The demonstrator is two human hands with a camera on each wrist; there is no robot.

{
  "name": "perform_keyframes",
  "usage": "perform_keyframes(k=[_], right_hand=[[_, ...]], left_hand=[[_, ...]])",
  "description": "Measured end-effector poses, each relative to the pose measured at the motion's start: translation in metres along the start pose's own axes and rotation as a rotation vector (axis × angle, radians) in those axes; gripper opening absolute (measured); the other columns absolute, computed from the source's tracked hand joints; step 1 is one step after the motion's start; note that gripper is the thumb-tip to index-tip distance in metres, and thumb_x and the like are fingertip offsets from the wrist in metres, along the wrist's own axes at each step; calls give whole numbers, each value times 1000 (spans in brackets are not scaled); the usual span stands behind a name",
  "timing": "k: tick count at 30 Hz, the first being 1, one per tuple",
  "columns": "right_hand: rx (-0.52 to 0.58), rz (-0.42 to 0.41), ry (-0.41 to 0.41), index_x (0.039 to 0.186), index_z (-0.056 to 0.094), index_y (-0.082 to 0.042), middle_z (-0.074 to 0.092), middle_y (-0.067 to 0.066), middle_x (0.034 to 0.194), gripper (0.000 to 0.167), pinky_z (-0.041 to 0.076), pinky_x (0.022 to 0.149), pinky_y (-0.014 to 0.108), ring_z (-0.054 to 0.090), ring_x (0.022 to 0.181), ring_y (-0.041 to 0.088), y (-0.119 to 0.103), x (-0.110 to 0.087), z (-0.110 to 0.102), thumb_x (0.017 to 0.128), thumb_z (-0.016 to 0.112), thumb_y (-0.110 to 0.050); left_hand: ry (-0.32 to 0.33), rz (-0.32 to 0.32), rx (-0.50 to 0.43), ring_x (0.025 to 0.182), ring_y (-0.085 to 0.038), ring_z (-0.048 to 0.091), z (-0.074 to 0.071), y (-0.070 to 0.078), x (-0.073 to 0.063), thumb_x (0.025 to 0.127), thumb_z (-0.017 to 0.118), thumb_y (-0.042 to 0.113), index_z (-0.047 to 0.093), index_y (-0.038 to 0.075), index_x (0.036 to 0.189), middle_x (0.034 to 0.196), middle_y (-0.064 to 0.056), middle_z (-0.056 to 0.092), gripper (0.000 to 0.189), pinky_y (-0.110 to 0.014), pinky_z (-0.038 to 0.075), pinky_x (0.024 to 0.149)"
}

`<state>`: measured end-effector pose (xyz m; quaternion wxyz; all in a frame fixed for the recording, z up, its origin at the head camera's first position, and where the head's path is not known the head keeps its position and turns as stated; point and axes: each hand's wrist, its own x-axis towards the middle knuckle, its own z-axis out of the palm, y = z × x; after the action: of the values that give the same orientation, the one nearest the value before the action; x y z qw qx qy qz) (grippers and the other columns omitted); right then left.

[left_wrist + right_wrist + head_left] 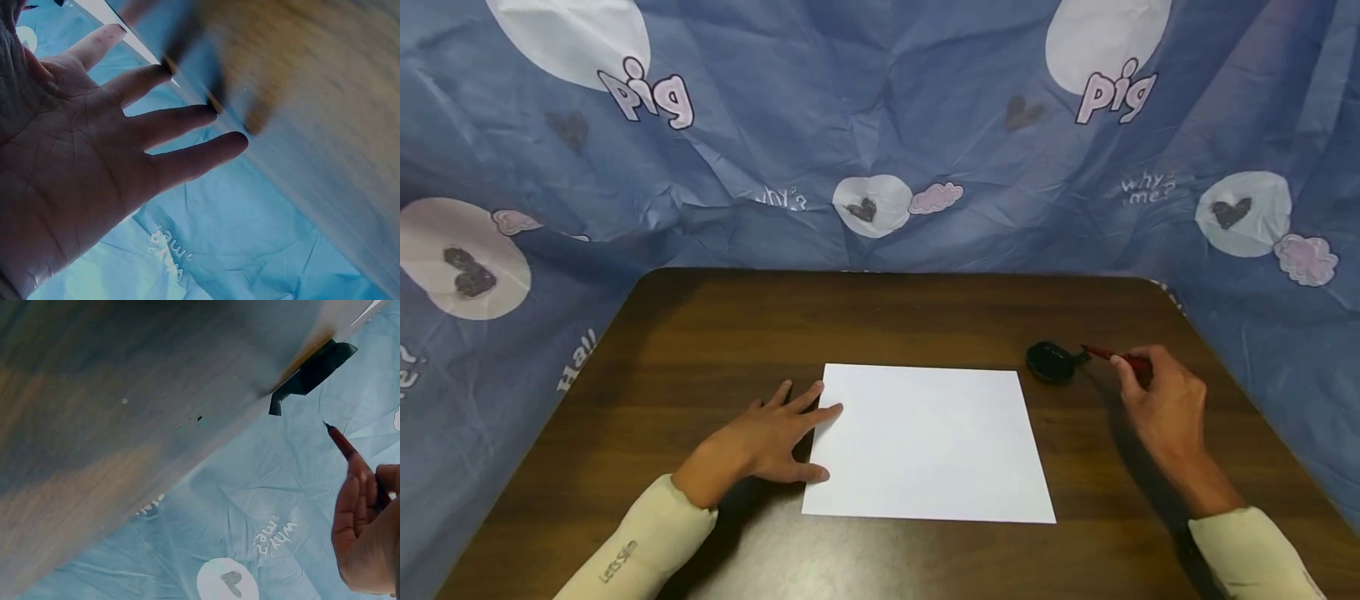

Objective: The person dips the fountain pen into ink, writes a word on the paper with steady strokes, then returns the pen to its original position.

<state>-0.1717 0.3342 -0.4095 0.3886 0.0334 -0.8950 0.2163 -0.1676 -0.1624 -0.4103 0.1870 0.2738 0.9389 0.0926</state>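
A sheet of white paper [925, 442] lies on the table, and my left hand [782, 442] is at its left side. The fingers of that hand are spread, with some fingertips and the thumb over the paper's edge. In the left wrist view the palm of the left hand [81, 150] shows, fingers straight. My right hand [1168, 400] pinches a slim red pen [1105, 353], raised above the table at the right. Its dark pointed tip faces left, close to a glossy dark rounded object [1051, 362] with a short projecting end. The right wrist view shows the pen [340, 442] apart from that object [315, 367].
The brown wooden table [880, 317] has rounded far corners. A blue printed cloth [880, 108] hangs behind it and along both sides. The dark object stands just right of the paper's far right corner.
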Motion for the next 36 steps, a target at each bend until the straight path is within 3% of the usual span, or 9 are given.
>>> perform_keyframes(k=[5, 11, 14, 19, 26, 32, 36], right_hand=[[30, -92, 36, 91, 67, 3, 68, 20, 76, 25, 39, 55, 28, 61, 58, 30, 1, 2, 3, 76, 85, -5], [97, -139, 56, 87, 61, 3, 60, 12, 68, 18, 36, 55, 22, 47, 59, 10, 2, 2, 7, 78, 75, -3], [134, -165, 12, 94, 65, 3, 61, 10, 73, 15, 35, 55, 21, 46, 61, 10, 3, 2, 6, 82, 70, -3], [197, -248, -32, 106, 76, 0, 71, 12, 84, 25, 39, 55, 21, 51, 64, 8, 5, 4, 7, 83, 68, -2], [194, -275, -59, 101, 78, -3, 70, 9, 79, 22, 37, 56, 20, 52, 60, 13, 8, 4, 8, 79, 73, -3], [179, -258, -74, 96, 76, -6, 70, 7, 82, 21, 40, 64, 9, 60, 66, 12, 7, 5, 11, 76, 81, -3], [129, -250, -71, 87, 72, -5, 67, 5, 76, 18, 41, 59, 16, 57, 62, 11, 9, 4, 10, 73, 83, -4]], left_hand=[[-5, -7, -5, 145, -54, 12, -1, 1, -1, 86, 69, 60, 34, 27, 157, 166, -12, 12, 86, -76, 23, 103], [-15, -17, -5, 145, -53, 12, -3, 2, -2, 85, 69, 62, 34, 28, 157, 166, -11, 12, 87, -76, 23, 103], [-16, -17, -1, 145, -53, 13, -3, 2, -1, 85, 69, 62, 34, 28, 157, 166, -12, 12, 87, -76, 23, 103], [-14, -16, 5, 145, -54, 13, -3, 3, -1, 85, 70, 62, 34, 27, 157, 166, -12, 13, 87, -76, 24, 102], [-13, -6, -4, 145, -54, 13, -1, 2, -1, 85, 69, 62, 34, 27, 157, 166, -12, 13, 88, -76, 23, 102], [3, -6, 19, 144, -55, 14, -2, 0, -1, 85, 69, 62, 34, 27, 157, 166, -12, 14, 87, -76, 25, 102], [1, 1, 22, 144, -55, 15, -1, 1, 0, 85, 68, 64, 34, 28, 157, 166, -12, 14, 88, -76, 26, 102]])
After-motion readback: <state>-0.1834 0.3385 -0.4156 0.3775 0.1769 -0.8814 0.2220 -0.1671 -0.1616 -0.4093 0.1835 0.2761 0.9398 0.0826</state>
